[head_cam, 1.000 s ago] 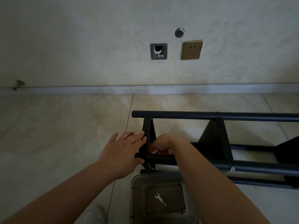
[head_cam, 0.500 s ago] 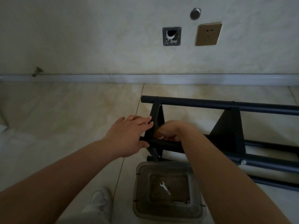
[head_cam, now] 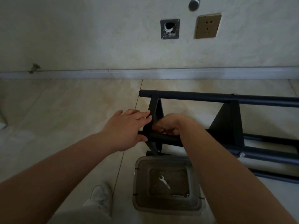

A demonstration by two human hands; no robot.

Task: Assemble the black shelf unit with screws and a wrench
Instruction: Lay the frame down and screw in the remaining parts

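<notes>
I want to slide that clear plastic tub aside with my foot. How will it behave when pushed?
The plastic tub will probably slide easily: the tiled floor looks smooth, and it seems to hold little beyond a small wrench. That wrench may skid and rattle inside. Its low, wide shape makes tipping unlikely.

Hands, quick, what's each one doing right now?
Left hand: open, fingers straight against the black shelf frame.
Right hand: fingers curled at the frame; what it holds is hidden.
</notes>
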